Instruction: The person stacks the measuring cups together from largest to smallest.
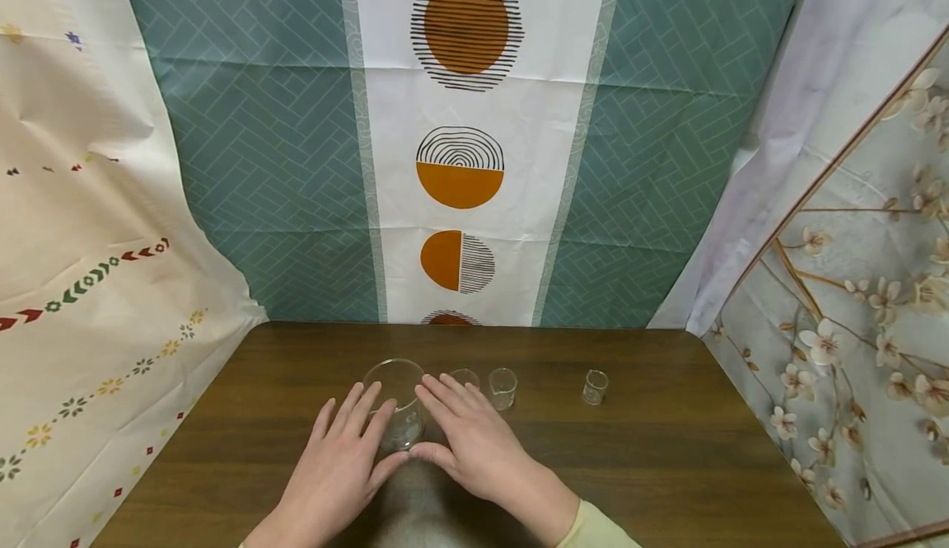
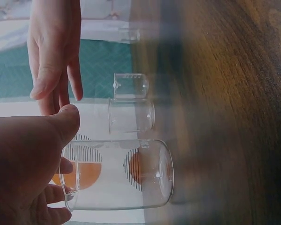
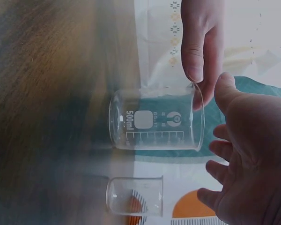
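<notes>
Both hands (image 1: 337, 459) (image 1: 480, 439); outstretched, spread; beside large glass beaker (image 3: 152, 121); contact unclear

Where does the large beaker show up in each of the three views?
Head: the large beaker is low and left of centre, partly behind the fingers of the left hand and right hand.
Left wrist: the large beaker lies sideways in the picture, lower left of centre.
Right wrist: the large beaker is near the middle, also sideways, its 500ml marking visible.
Shared landmark: the backdrop's white panel with orange shapes.
</notes>
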The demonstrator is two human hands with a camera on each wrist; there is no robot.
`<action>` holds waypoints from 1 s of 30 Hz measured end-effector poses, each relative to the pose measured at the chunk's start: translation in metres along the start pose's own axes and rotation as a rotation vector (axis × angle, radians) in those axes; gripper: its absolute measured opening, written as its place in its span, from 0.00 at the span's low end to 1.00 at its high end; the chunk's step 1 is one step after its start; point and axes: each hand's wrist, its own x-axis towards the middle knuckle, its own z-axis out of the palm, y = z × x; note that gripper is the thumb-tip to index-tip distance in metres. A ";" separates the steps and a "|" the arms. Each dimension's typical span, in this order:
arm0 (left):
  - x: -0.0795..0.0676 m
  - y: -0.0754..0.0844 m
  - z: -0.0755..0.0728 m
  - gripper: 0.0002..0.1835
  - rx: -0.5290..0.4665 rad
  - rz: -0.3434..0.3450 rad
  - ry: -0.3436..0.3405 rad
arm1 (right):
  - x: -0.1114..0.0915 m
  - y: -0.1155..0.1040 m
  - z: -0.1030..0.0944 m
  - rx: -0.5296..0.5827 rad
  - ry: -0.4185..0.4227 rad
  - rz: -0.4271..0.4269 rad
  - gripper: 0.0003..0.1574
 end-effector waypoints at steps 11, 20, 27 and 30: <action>0.000 0.002 -0.001 0.38 0.005 0.020 0.001 | -0.001 0.001 0.004 -0.040 -0.018 -0.029 0.48; 0.000 0.004 -0.004 0.38 0.009 0.028 -0.007 | -0.002 0.003 0.001 -0.049 -0.031 -0.029 0.46; 0.002 0.004 -0.009 0.39 -0.033 -0.005 -0.032 | -0.006 0.003 -0.001 -0.066 -0.022 -0.036 0.44; 0.003 0.003 -0.010 0.39 -0.062 -0.026 -0.044 | -0.008 0.003 -0.002 -0.065 -0.018 -0.039 0.43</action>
